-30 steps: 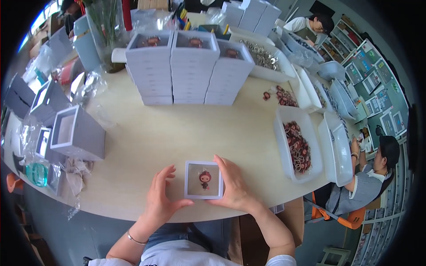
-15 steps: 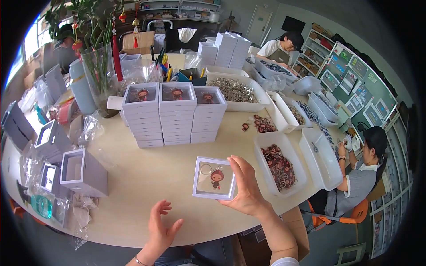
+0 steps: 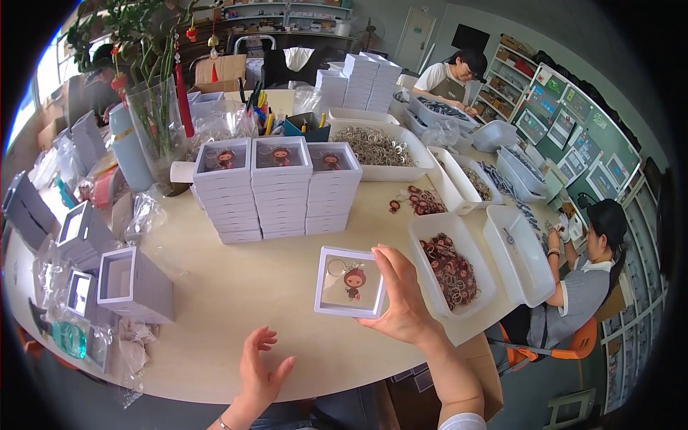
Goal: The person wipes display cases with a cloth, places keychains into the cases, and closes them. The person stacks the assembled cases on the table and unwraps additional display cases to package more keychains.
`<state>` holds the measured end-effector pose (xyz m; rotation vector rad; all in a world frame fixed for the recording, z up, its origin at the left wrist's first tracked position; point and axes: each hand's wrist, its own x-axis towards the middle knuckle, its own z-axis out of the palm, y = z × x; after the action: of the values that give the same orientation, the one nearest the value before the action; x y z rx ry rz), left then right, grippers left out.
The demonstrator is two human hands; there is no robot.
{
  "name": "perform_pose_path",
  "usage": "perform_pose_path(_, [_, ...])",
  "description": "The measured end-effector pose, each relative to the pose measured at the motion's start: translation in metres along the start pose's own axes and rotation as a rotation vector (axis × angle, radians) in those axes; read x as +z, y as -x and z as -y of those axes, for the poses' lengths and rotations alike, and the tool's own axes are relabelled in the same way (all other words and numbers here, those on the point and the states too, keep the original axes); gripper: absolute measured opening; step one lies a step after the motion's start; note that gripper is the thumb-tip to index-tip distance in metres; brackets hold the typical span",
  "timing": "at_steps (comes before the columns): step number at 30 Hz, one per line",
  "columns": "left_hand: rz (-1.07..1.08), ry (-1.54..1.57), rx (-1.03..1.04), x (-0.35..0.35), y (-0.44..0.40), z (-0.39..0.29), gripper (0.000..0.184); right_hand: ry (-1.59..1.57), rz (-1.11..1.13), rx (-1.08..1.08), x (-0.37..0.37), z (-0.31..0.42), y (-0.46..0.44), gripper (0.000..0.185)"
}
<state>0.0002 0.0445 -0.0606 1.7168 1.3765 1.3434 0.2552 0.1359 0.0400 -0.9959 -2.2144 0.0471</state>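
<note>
My right hand (image 3: 403, 297) grips the right side of a square white-framed display box (image 3: 350, 311), held up above the table. Through its clear window shows a keychain (image 3: 353, 279) with a red-hooded cartoon figure and a metal ring. My left hand (image 3: 261, 365) is low over the table's front edge, fingers apart and loosely curled, holding nothing. Beyond the held box stand three stacks of similar white boxes (image 3: 283, 193), keychains visible in the top ones. To the right, a white bin (image 3: 418, 287) contains many of the red figure keychains.
Open grey-white boxes (image 3: 147, 287) and plastic wrap stand at the left. A glass vase (image 3: 161, 122) with plants rises behind them. A bin of metal rings (image 3: 387, 174) and loose keychains (image 3: 424, 201) lie farther back. Two co-workers (image 3: 451, 79) sit across and at the right.
The held box has shifted very slightly right in view, still in my right hand. My left hand stays open in nearly the same place. The head view has tilted a little.
</note>
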Motion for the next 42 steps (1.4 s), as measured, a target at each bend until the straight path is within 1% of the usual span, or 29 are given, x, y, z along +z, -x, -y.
perform_pose_path(5, [0.009, -0.007, 0.006, 0.000, -0.001, -0.001, 0.069, -0.002, -0.016, -0.004, -0.006, 0.000, -0.002, 0.106])
perform_pose_path(14, [0.018, -0.003, -0.009, 0.001, -0.002, -0.002, 0.069, 0.008, 0.020, 0.012, -0.017, 0.001, -0.006, 0.106])
perform_pose_path(28, [0.014, 0.001, -0.007, 0.002, -0.001, 0.002, 0.070, -0.006, -0.021, 0.026, -0.022, -0.010, -0.015, 0.107])
perform_pose_path(32, [0.009, 0.002, -0.009, 0.003, -0.002, 0.003, 0.069, -0.010, -0.029, 0.018, -0.024, -0.014, -0.026, 0.105])
perform_pose_path(35, [0.029, 0.000, -0.026, 0.001, -0.003, -0.003, 0.067, 0.040, -0.056, 0.004, -0.034, -0.025, -0.050, 0.107])
perform_pose_path(38, [0.032, 0.007, -0.040, 0.002, -0.005, -0.004, 0.068, -0.130, -0.096, 0.077, -0.045, -0.051, -0.097, 0.111])
perform_pose_path(40, [0.033, 0.000, -0.049, 0.002, -0.006, -0.004, 0.068, -0.264, -0.045, 0.107, -0.049, -0.074, -0.135, 0.114])
perform_pose_path(42, [0.017, -0.010, -0.057, 0.002, -0.006, -0.004, 0.068, -0.418, 0.070, 0.194, -0.043, -0.100, -0.167, 0.115])
